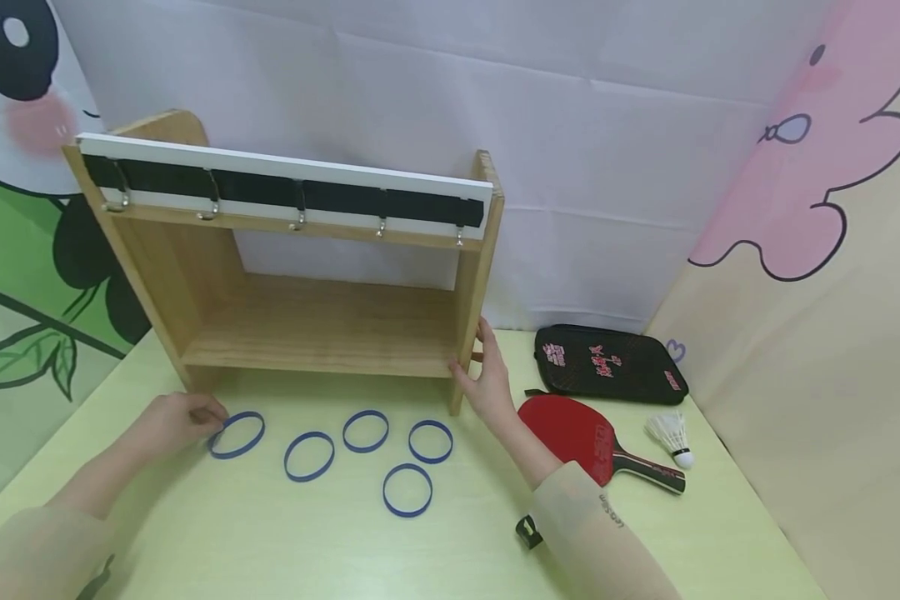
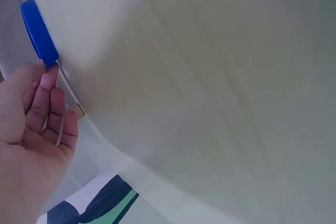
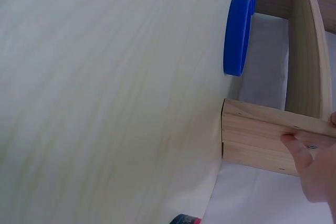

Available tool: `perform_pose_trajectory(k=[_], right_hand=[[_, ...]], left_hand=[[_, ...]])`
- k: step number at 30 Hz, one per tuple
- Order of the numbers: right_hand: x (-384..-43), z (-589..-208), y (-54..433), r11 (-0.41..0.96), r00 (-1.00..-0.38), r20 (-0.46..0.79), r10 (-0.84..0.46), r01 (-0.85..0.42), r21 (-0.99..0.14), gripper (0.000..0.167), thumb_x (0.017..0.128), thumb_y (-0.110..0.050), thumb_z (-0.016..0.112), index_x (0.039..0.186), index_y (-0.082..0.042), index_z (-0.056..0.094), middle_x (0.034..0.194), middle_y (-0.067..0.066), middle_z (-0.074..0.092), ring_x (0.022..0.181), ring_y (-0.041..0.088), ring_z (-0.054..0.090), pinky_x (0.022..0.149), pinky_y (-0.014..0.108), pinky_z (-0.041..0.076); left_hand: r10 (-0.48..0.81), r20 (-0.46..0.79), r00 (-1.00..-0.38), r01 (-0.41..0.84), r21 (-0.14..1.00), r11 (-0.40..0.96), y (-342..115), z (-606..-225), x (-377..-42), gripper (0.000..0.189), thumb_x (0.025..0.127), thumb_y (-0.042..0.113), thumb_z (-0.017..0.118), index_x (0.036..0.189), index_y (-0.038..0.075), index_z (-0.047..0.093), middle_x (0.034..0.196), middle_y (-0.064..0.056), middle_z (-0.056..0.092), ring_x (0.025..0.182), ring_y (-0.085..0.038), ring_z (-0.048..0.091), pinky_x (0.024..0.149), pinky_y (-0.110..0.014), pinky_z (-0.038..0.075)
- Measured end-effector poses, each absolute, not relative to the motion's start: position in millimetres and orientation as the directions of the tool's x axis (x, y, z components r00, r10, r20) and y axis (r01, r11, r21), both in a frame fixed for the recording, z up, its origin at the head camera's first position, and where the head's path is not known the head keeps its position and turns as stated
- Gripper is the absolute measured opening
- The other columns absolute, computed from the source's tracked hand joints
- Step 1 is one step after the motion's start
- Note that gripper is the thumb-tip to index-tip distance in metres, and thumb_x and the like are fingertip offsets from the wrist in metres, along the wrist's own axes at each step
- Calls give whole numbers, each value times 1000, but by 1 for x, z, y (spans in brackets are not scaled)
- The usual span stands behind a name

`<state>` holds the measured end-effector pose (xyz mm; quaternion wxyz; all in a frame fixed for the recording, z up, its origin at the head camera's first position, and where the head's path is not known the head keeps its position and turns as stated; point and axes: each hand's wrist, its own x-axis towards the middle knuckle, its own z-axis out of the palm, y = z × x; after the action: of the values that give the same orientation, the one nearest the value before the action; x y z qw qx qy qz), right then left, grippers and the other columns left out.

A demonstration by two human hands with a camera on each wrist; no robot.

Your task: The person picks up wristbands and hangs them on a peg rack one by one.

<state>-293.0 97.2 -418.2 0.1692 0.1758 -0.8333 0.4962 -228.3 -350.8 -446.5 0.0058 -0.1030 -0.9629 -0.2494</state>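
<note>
Blue thin-walled circular ring [image 2: 44,32] pinched beside a pale wooden rack [image 1: 330,321]

From where I stand, the person's left hand [image 1: 168,425] has thumb and forefinger nipped together on the rim of that ring, just in front of the rack's left foot, at the left end of a loose spread. Whether the ring touches the pale yellow-green desk [image 1: 285,542], I can't tell. Meanwhile the right hand [image 1: 489,385] wraps the rack's right side panel low down, thumb at the front edge and fingers round the outer face; I take that as a steadying grip, since such a frame could shift if bumped.

Four matching blue rings [image 1: 407,513] lie flat and apart before the rack, which I suppose makes each easy to take by its rim. Being round, a ring has no long axis and no pointing end; the pinched one seems to face its hole mostly upward, its outline leaning up to the right. The rack's length runs left to right, its hollow front toward the person. Along its top goes a white board with a black stripe [image 1: 285,162], bearing silver metal hooks [image 1: 215,200] with upturned tips. Off to the right, presumably out of the way, are a red table-tennis bat [image 1: 570,429], a black zip case [image 1: 607,367] and a white shuttlecock [image 1: 669,435].
</note>
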Motion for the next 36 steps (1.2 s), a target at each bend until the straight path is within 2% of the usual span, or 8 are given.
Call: perform_pose_trajectory(k=[7,13,17,25,30,36], right_hand=[[-291,-417,97,432,-878,460,-132,-469,-771,82,88,-10,66,150,-19,14,145,9,37,105,27,58,77,35,56],[-292,-418,98,442,-880,456,-136,-466,-767,82,88,-10,66,150,-20,14,144,10,36,107,28,57,77,35,56],[-292,-419,98,447,-880,455,-136,-464,-765,82,88,-10,66,151,-20,13,144,11,36,108,29,56,77,36,56],[-293,-418,98,443,-884,447,-139,-459,-770,83,88,-9,65,151,-21,12,145,11,35,109,29,56,79,37,56],[-293,-418,98,443,-881,453,-135,-462,-768,83,88,-9,66,151,-20,14,144,11,37,108,29,57,79,37,56],[-295,-421,98,441,-879,458,-134,-467,-766,83,87,-8,66,151,-20,14,143,12,37,107,29,57,79,37,56]], left_hand=[[199,80,-977,213,467,858,-353,-447,-227,11,80,8,70,90,4,71,82,-6,70,75,-18,62,64,-27,48],[202,159,-966,254,467,847,-352,-447,-225,6,79,8,72,85,8,71,78,0,68,68,1,52,59,-23,45],[210,218,-953,293,483,825,-349,-444,-222,5,79,7,72,83,8,69,77,3,64,69,6,49,59,-22,47],[215,146,-966,259,502,825,-345,-424,-214,4,87,14,66,89,10,67,88,0,67,77,5,52,66,-23,49],[215,178,-960,278,534,798,-348,-407,-211,8,89,16,65,93,9,67,88,-2,68,77,7,53,65,-21,50],[153,190,-970,238,612,754,-352,-376,-202,19,91,24,63,104,10,64,89,14,67,76,3,61,63,-20,45]])
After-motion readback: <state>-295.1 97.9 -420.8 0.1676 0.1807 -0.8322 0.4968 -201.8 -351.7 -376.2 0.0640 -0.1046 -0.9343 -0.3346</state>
